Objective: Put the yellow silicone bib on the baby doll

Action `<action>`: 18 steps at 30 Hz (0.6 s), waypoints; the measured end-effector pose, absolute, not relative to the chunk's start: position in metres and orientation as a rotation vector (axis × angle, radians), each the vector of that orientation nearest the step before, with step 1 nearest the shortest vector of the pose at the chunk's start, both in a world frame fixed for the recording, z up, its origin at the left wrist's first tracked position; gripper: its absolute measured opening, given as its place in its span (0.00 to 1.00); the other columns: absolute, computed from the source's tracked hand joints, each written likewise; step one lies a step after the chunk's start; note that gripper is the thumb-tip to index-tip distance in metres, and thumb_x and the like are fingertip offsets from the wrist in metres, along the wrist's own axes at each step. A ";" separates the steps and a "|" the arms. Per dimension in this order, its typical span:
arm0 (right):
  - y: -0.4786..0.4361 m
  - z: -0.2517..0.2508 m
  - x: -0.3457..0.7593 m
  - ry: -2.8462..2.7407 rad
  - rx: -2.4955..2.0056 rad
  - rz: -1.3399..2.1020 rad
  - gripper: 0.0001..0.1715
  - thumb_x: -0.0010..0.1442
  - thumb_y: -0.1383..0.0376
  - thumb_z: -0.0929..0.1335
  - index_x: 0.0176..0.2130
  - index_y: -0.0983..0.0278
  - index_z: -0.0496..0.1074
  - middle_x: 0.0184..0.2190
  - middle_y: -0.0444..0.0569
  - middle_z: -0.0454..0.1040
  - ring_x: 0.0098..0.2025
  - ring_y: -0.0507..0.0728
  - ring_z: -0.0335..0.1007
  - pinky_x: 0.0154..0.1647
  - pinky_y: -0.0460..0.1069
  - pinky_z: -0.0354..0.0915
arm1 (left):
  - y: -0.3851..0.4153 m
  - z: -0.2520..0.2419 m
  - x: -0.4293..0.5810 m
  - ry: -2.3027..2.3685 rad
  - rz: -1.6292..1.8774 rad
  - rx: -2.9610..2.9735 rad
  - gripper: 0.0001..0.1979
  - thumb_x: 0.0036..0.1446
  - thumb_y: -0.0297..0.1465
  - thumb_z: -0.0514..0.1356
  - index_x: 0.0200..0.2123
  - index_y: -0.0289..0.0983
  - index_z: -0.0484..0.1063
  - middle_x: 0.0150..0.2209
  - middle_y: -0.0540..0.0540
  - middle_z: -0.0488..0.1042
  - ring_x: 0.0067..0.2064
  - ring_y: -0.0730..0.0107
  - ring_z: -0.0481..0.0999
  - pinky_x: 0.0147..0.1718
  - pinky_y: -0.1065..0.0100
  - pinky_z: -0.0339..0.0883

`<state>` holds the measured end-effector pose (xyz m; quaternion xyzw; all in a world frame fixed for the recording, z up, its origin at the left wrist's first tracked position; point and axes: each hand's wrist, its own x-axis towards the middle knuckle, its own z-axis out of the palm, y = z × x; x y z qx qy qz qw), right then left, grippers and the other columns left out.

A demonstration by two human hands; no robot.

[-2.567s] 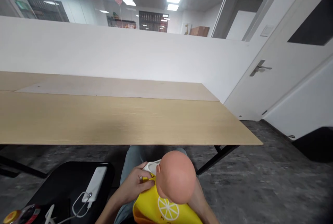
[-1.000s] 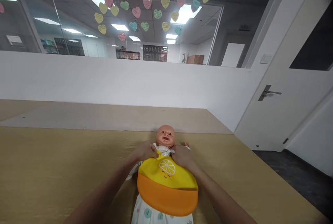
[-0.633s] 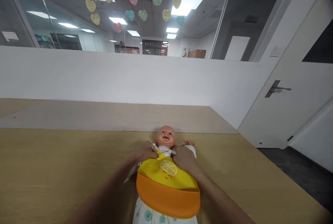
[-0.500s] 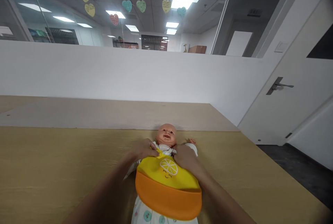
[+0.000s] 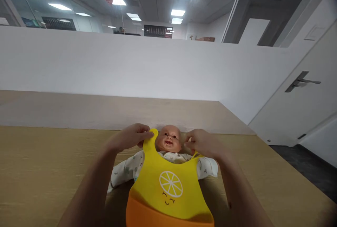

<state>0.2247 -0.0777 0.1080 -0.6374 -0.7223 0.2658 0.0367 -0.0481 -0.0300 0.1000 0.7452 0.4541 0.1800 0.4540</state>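
Note:
A baby doll lies face up on the wooden table, dressed in white patterned clothes. Over its chest is a yellow bib with a lemon-slice print and an orange pocket. My left hand pinches the top of the bib's left strap, which extends up beside the doll's head. On the other side of the head, my right hand has its fingers curled together at the bib's right strap; the strap's end is mostly hidden by the hand.
The wooden table reaches back to a lighter raised board against a white wall. Above is a window with heart-shaped notes. At the right stands a white door with a metal handle.
Both hands have moved up and apart from the doll's neck to either side of its head. The bib's left strap is now drawn upward, and more of the doll's sleeves shows.

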 end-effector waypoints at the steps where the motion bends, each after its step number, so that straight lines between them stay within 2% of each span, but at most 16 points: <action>1: -0.074 0.113 0.225 -2.171 -1.952 0.836 0.09 0.55 0.64 0.66 0.32 0.63 0.76 0.27 0.46 0.76 0.28 0.53 0.68 0.27 0.46 0.53 | -0.030 0.104 -0.048 1.118 0.451 1.813 0.16 0.52 0.43 0.57 0.23 0.37 0.65 0.22 0.53 0.65 0.26 0.72 0.65 0.26 0.73 0.56; 3: -0.062 0.115 0.226 -2.090 -1.955 0.734 0.09 0.56 0.64 0.65 0.33 0.63 0.75 0.26 0.46 0.76 0.28 0.52 0.68 0.28 0.46 0.54 | -0.029 0.107 -0.046 1.180 0.509 1.785 0.15 0.54 0.42 0.56 0.23 0.37 0.64 0.21 0.53 0.65 0.25 0.72 0.67 0.25 0.73 0.58; 5: -0.049 0.109 0.227 -2.006 -1.994 0.483 0.10 0.58 0.62 0.65 0.33 0.64 0.75 0.29 0.48 0.76 0.30 0.53 0.68 0.30 0.46 0.54 | -0.023 0.100 -0.041 1.312 0.586 1.802 0.14 0.54 0.40 0.54 0.23 0.37 0.65 0.19 0.53 0.64 0.22 0.72 0.66 0.22 0.73 0.56; 7: -0.038 0.101 0.229 -1.922 -2.053 0.263 0.12 0.60 0.59 0.65 0.34 0.63 0.75 0.32 0.49 0.77 0.33 0.54 0.68 0.31 0.47 0.53 | -0.014 0.087 -0.036 1.443 0.637 1.824 0.13 0.54 0.39 0.54 0.24 0.37 0.66 0.18 0.54 0.63 0.21 0.72 0.66 0.20 0.73 0.54; 10: -0.028 0.088 0.236 -1.841 -2.137 0.132 0.16 0.63 0.55 0.63 0.37 0.61 0.75 0.32 0.50 0.76 0.33 0.56 0.68 0.31 0.47 0.52 | 0.002 0.059 -0.028 1.612 0.623 1.907 0.11 0.53 0.35 0.54 0.24 0.36 0.69 0.19 0.51 0.66 0.23 0.70 0.68 0.22 0.72 0.53; 13: -0.020 0.074 0.242 -1.803 -2.201 0.091 0.17 0.62 0.53 0.62 0.36 0.61 0.74 0.30 0.50 0.76 0.32 0.57 0.68 0.29 0.48 0.51 | 0.014 0.028 -0.020 1.690 0.601 1.945 0.07 0.50 0.28 0.56 0.29 0.34 0.74 0.28 0.44 0.75 0.32 0.65 0.73 0.28 0.70 0.58; 15: -0.014 0.062 0.243 -1.790 -2.210 0.056 0.15 0.62 0.55 0.63 0.34 0.61 0.74 0.29 0.50 0.76 0.32 0.57 0.68 0.28 0.48 0.50 | 0.017 0.008 -0.016 1.653 0.669 1.879 0.13 0.48 0.24 0.56 0.37 0.33 0.76 0.37 0.40 0.78 0.39 0.61 0.75 0.35 0.68 0.62; 18: -0.002 0.038 0.241 -1.769 -2.159 0.023 0.12 0.60 0.61 0.64 0.34 0.64 0.75 0.31 0.54 0.76 0.33 0.58 0.70 0.29 0.49 0.50 | 0.016 -0.014 -0.011 1.523 0.716 1.795 0.14 0.49 0.26 0.56 0.39 0.34 0.76 0.41 0.40 0.79 0.44 0.58 0.75 0.42 0.64 0.65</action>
